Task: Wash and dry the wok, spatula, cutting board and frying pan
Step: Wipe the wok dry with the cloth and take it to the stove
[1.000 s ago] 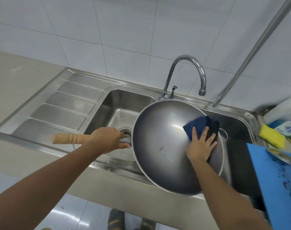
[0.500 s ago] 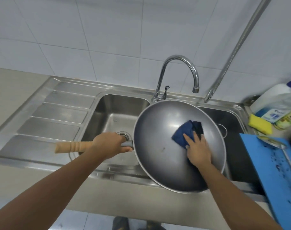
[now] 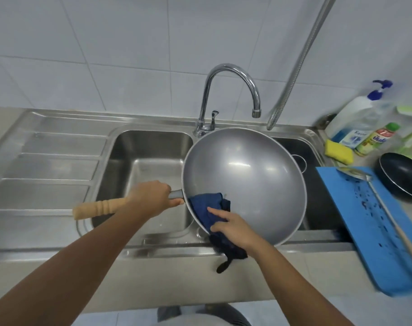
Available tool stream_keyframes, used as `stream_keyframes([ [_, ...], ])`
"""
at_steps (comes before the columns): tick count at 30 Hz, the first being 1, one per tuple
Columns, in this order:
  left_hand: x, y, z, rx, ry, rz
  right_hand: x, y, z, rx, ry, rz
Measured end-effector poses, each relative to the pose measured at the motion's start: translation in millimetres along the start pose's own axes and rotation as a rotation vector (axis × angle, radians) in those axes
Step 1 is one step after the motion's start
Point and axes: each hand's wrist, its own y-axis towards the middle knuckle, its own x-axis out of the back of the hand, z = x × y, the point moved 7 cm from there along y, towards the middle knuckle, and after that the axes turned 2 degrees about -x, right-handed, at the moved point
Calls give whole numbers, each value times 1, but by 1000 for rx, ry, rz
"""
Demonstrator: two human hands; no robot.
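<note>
I hold the grey wok (image 3: 247, 175) tilted over the double sink (image 3: 143, 147). My left hand (image 3: 148, 196) grips its wooden handle (image 3: 96, 208) close to the bowl. A dark blue cloth (image 3: 205, 205) lies over the wok's near-left rim, and my right hand (image 3: 233, 228) holds it there, index finger stretched along it; one end hangs below the rim. On the counter to the right lies the blue cutting board (image 3: 364, 231), wet with drops, with the spatula (image 3: 388, 215) across it. The black frying pan (image 3: 404, 177) sits behind the board.
A chrome faucet (image 3: 230, 74) arches over the wok's far rim, with a metal hose (image 3: 301, 62) to its right. A yellow sponge (image 3: 338, 151) and two detergent bottles (image 3: 355, 118) stand at the back right. The ribbed draining board (image 3: 47, 165) is on the left.
My right hand has slid the cloth from the wok's middle right to its near-left rim, where it now drapes over the edge. The left hand keeps its grip on the handle.
</note>
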Motion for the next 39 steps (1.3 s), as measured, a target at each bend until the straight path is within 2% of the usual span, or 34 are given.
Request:
stream_keyframes([
  [2, -3, 2, 3, -12, -13, -17, 33, -16, -27, -39, -140, 14],
  [3, -5, 3, 3, -21, -29, -22, 57, -23, -40, -56, -216, -31],
  [5, -11, 5, 5, -40, -76, -16, 112, -25, -56, -90, -527, -243],
  [8, -13, 10, 8, -82, -96, 9, 172, -12, -44, -145, -1012, -566],
  [10, -9, 12, 6, -111, -73, 25, 192, 1, -29, -160, -1172, -675],
  [12, -5, 12, 6, -113, -47, 31, 199, 10, -27, -182, -1227, -721],
  [15, 0, 11, 7, -87, -36, 26, 171, 11, -39, -139, -1108, -639],
  [18, -3, 11, 8, -76, -53, 42, 91, -2, -47, 34, -556, -298],
  [20, -5, 10, 9, -76, -68, 54, 32, -8, -27, 115, -223, -74],
  [22, -3, 4, 11, -87, -63, 51, -13, 2, 4, 237, -91, 58],
  [23, -1, 0, 12, -98, -51, 48, -26, 14, 22, 321, -96, 68],
  [26, 8, -12, 12, -123, 13, 27, -45, 56, 70, 459, -225, -44],
  [31, 18, -25, 6, -68, 88, 31, -2, 116, 133, 476, -320, -383],
  [36, 17, -29, 7, -53, 76, 24, 105, 147, 124, 239, -585, -802],
  [39, 15, -30, 9, -44, 76, 16, 177, 127, 88, 24, -562, -1022],
])
